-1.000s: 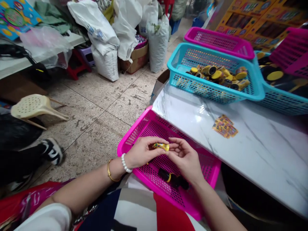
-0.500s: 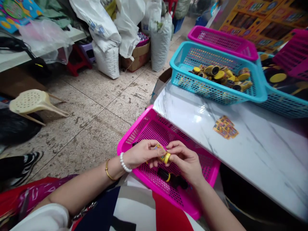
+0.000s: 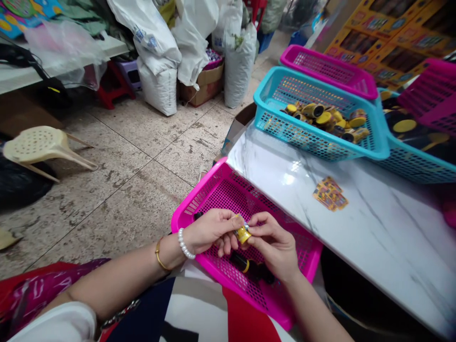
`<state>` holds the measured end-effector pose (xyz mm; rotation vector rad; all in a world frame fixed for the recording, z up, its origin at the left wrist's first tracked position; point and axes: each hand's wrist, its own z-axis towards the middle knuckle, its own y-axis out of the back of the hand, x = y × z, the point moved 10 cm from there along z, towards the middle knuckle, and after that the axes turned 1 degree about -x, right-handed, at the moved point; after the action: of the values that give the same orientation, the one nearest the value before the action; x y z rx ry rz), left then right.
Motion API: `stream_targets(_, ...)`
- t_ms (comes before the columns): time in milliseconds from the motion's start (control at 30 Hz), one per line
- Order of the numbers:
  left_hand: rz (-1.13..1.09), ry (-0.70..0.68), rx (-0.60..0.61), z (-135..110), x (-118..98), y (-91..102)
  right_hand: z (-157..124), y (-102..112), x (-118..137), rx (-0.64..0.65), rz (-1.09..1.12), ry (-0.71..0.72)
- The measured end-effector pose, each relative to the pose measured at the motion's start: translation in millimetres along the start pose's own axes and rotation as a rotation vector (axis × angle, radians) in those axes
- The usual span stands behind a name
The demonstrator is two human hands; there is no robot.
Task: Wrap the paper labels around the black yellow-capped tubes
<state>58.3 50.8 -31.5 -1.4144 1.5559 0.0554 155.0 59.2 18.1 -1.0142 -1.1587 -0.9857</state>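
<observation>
My left hand and my right hand meet above a pink mesh basket. Between their fingertips, both hands pinch a small yellow-labelled tube, tilted and partly hidden by my fingers. A dark tip pokes out behind my left hand, but what it belongs to is hidden. Below my hands, a dark tube with a yellow band lies in the pink basket.
The pink basket rests against a white marble-pattern table, which holds a small printed sheet. A teal basket of yellow-capped tubes stands beyond it. Filled sacks and a low plastic stool occupy the tiled floor.
The yellow tube has turned from lying flat in my left fingers to a tilted position, with both hands now closed around it. The view has shifted slightly.
</observation>
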Motion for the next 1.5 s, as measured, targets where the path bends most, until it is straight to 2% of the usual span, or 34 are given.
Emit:
stream_targets(133,-0.020,-0.033,0.009,-1,-3,-2.6,-5,-1,6,-0.024,-0.045,0.040)
stream_targets(200,-0.060,-0.046,0.029,-3,-4,-4.6,-3,6,17,-0.066,-0.106,0.081)
stream_targets(300,-0.080,-0.050,0.048,-6,-3,-4.4,16,40,55,-0.275,-0.287,0.200)
stream_targets(400,-0.044,-0.068,0.049,-9,0,-0.6,52,85,116,-0.553,-0.557,0.397)
stream_targets(467,-0.011,-0.083,0.039,-9,2,3.4,81,106,151,-0.591,-0.688,0.505)
stream_targets(533,0.014,-0.101,0.027,-10,4,7.6,106,126,166,-0.554,-0.815,0.477)
stream_targets(633,0.022,-0.113,0.006,-11,6,14.8,103,156,161,-0.564,-1.007,0.343)
stream_targets(833,0.033,-0.099,-0.050,-11,5,26.4,34,213,98,-0.572,-1.311,0.052)
stream_targets(933,0.071,-0.093,-0.028,-8,3,20.3,19,232,83,-0.600,-1.363,0.001)
stream_targets(1033,0.094,-0.108,-0.031,-7,-4,11.5,20,219,89,-0.613,-1.361,0.036)
stream_targets(1100,0.116,-0.130,-0.054,-8,-10,6.2,17,190,99,-0.639,-1.274,0.131)
stream_targets(1167,0.165,-0.165,-0.092,-8,-17,2.3,13,145,105,-0.610,-1.138,0.248)
stream_targets(1300,0.242,-0.300,-0.184,-3,-36,0.7,13,38,75,-0.261,-0.965,0.265)
stream_targets(1367,0.234,-0.365,-0.190,-1,-43,1.7,11,4,57,-0.140,-0.897,0.251)
stream_targets(1433,0.234,-0.376,-0.184,0,-44,5.6,11,-8,40,-0.096,-0.799,0.184)
stream_targets(1500,0.256,-0.337,-0.191,1,-40,11.8,13,-1,20,-0.096,-0.622,0.024)
